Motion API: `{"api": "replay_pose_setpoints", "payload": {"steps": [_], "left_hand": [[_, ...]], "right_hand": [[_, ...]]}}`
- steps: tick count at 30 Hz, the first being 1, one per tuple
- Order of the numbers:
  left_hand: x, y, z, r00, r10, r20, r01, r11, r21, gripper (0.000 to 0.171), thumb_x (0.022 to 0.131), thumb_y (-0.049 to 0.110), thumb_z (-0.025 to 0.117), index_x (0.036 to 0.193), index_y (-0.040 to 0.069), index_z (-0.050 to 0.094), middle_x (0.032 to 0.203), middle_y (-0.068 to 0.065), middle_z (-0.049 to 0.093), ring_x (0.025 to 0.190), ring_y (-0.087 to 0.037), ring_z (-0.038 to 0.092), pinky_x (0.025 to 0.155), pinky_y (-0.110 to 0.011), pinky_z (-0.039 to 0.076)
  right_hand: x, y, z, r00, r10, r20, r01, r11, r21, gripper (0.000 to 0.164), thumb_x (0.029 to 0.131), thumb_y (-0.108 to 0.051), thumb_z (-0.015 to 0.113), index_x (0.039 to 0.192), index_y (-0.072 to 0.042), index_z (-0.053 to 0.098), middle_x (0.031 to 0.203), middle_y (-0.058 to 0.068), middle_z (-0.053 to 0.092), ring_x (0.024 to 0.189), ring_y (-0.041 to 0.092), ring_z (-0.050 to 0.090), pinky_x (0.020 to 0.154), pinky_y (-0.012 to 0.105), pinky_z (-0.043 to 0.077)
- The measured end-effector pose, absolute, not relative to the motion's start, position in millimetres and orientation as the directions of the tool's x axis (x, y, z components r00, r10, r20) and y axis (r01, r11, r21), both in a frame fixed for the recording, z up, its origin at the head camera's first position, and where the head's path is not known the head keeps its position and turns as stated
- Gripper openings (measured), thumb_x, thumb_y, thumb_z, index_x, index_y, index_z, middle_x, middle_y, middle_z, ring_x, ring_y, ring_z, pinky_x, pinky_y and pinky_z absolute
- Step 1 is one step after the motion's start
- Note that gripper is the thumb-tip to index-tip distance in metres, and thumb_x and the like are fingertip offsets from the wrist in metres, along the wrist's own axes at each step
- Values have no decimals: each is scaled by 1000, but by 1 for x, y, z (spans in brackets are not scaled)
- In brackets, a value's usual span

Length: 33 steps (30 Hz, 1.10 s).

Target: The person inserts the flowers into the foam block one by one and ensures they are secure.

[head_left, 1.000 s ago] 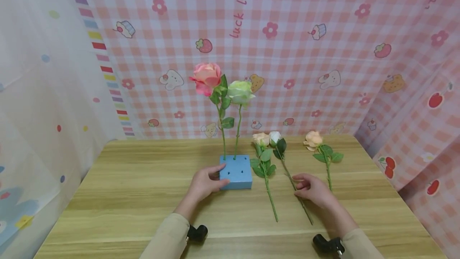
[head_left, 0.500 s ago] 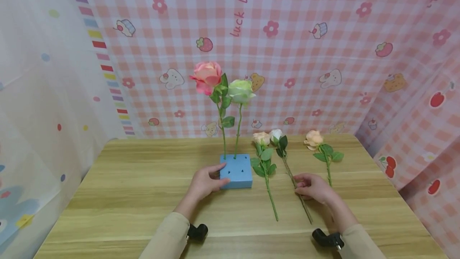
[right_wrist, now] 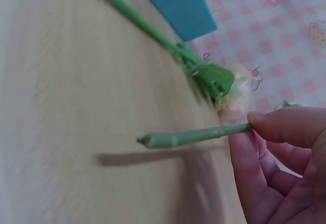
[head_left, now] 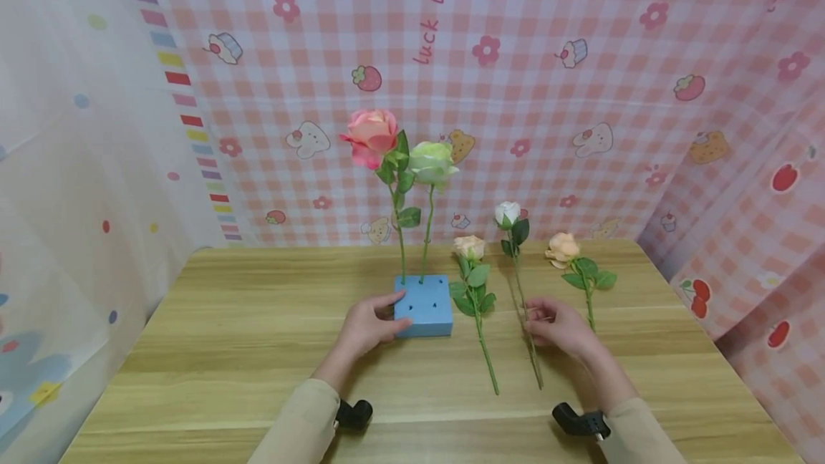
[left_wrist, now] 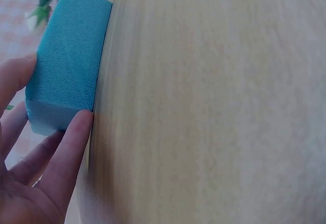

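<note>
My left hand [head_left: 366,329] grips the left side of a light blue foam block [head_left: 425,305] with small holes in its top. In the left wrist view, fingers lie along the end of the block [left_wrist: 71,51]. A pink rose [head_left: 372,138] and a pale green rose [head_left: 432,163] stand upright in the block's back holes. To the right, my right hand [head_left: 559,328] pinches the stem of a white rose [head_left: 507,214], whose bloom is raised off the table. The right wrist view shows the cut end of this stem [right_wrist: 188,136] above its shadow.
One peach rose [head_left: 468,248] lies between the block and the white rose. Another peach rose [head_left: 563,249] lies farther right, its lower stem hidden behind the right hand. Behind the wooden table [head_left: 258,349] hangs a pink checked cloth [head_left: 515,113].
The right hand has lifted the white rose off the table: its bloom has risen and moved right, and its stem stands steeper. The left hand stays on the foam block.
</note>
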State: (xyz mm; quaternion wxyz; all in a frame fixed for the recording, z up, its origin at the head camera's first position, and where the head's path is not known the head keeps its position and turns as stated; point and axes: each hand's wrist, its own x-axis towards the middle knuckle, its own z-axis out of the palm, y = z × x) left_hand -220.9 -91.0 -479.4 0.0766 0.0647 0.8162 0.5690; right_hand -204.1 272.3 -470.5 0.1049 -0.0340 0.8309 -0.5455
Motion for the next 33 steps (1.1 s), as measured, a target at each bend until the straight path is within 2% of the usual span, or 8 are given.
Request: {"api": "replay_pose_setpoints", "payload": {"steps": [8, 19, 23, 33], "left_hand": [[-221, -92, -480, -980, 196, -48, 23, 342, 939, 57, 82, 20, 83, 135, 15, 63, 135, -24, 55, 80, -18, 67, 64, -30, 60], [-221, -93, -483, -980, 192, -48, 20, 340, 940, 57, 82, 21, 84, 135, 17, 63, 135, -22, 55, 89, -20, 66, 65, -30, 60], [-221, -93, -483, -980, 191, -50, 19, 342, 940, 57, 82, 21, 84, 135, 17, 63, 135, -22, 55, 90, -20, 66, 65, -30, 60], [-222, -92, -483, -979, 194, -53, 17, 343, 939, 57, 82, 22, 84, 136, 17, 63, 136, -22, 55, 89, -20, 66, 65, -30, 60]], "right_hand": [[-212, 258, -454, -988, -157, -14, -54, 420, -906, 41, 94, -2, 64, 130, 11, 51, 104, 16, 58, 89, 19, 59, 69, 28, 58], [-217, 227, -438, -990, -105, 97, -124, 296, -947, 40, 94, 3, 64, 129, 13, 49, 106, 20, 57, 88, 15, 59, 72, 27, 59], [-223, 220, -435, -987, -98, 124, -147, 282, -948, 36, 93, 5, 63, 127, 11, 51, 105, 20, 56, 88, 18, 58, 72, 28, 59], [-231, 205, -429, -973, -89, 214, -231, 314, -921, 32, 93, 3, 64, 122, 12, 55, 102, 19, 57, 86, 18, 58, 69, 29, 60]]}}
